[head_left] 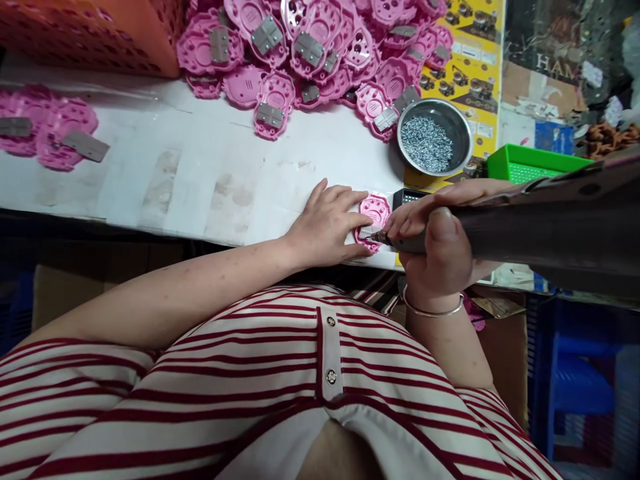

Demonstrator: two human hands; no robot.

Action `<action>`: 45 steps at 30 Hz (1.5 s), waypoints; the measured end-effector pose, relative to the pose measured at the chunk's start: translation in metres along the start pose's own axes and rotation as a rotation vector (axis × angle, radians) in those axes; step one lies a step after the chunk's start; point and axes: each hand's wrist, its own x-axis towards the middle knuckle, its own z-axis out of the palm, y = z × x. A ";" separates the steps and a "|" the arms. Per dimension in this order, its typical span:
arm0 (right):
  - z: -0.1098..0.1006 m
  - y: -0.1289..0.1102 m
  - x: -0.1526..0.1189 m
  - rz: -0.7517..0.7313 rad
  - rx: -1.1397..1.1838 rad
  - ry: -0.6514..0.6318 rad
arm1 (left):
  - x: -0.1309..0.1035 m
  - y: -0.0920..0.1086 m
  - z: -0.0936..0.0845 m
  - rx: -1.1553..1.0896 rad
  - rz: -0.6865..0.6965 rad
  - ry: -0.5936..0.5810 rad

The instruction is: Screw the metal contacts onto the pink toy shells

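Note:
A pink plastic part [375, 212] with a metal plate lies near the table's front edge. My left hand [330, 227] rests at its left side, its fingertips on the part holding it down. In my right hand [437, 240] is a dark powered screwdriver [540, 227], the fingers wrapped round its body. The driver's tip touches or hovers just over the metal plate at the part's lower end; which one is too small to tell. A steel bowl [465, 157] of small screws [427, 143] stands beyond my right hand.
Many pink parts with metal plates [320, 40] are heaped at the back. More pink parts [70, 127] lie at the left, below an orange basket [100, 33]. A green tray [530, 163] and a small black tray [403, 197] are on the right.

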 end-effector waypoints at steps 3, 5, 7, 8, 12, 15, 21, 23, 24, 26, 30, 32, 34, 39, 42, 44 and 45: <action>-0.004 -0.017 0.011 -0.183 0.029 0.172 | -0.002 -0.003 0.004 -0.002 0.018 0.027; -0.014 -0.029 0.016 -0.199 -0.046 0.249 | -0.004 -0.005 0.006 0.000 0.037 0.052; -0.028 -0.035 0.018 -0.249 -0.130 0.285 | -0.006 -0.006 0.008 0.006 0.053 0.073; -0.035 -0.036 0.017 -0.266 -0.162 0.303 | -0.006 -0.006 0.009 0.009 0.060 0.080; -0.050 -0.032 0.008 -0.250 -0.179 0.373 | -0.009 -0.006 0.010 0.019 0.076 0.100; -0.049 -0.027 0.003 -0.211 -0.156 0.397 | -0.010 -0.006 0.011 0.023 0.077 0.101; -0.047 -0.016 0.003 -0.190 -0.158 0.380 | -0.010 -0.006 0.011 0.037 0.075 0.104; -0.048 -0.012 0.003 -0.189 -0.144 0.365 | -0.010 -0.006 0.011 0.039 0.080 0.112; -0.048 -0.011 0.003 -0.178 -0.143 0.366 | -0.010 -0.006 0.011 0.041 0.082 0.115; -0.050 -0.008 0.002 -0.154 -0.164 0.376 | -0.010 -0.006 0.011 0.043 0.081 0.114; -0.053 0.000 0.000 -0.190 -0.177 0.371 | -0.010 -0.006 0.011 0.040 0.073 0.103; -0.054 0.003 0.000 -0.214 -0.168 0.359 | -0.010 -0.005 0.010 0.038 0.075 0.101; -0.053 0.002 0.002 -0.179 -0.177 0.347 | -0.009 -0.005 0.010 0.034 0.074 0.103; -0.043 -0.015 0.009 -0.221 -0.081 0.382 | -0.010 -0.007 0.013 0.025 0.065 0.108; -0.034 -0.031 0.013 -0.197 -0.051 0.368 | -0.010 -0.008 0.013 0.010 0.072 0.163; -0.028 -0.040 0.015 -0.149 -0.097 0.359 | -0.008 -0.007 0.011 -0.009 0.073 0.220; -0.025 -0.044 0.017 -0.147 -0.118 0.374 | -0.006 -0.006 0.009 -0.019 0.074 0.240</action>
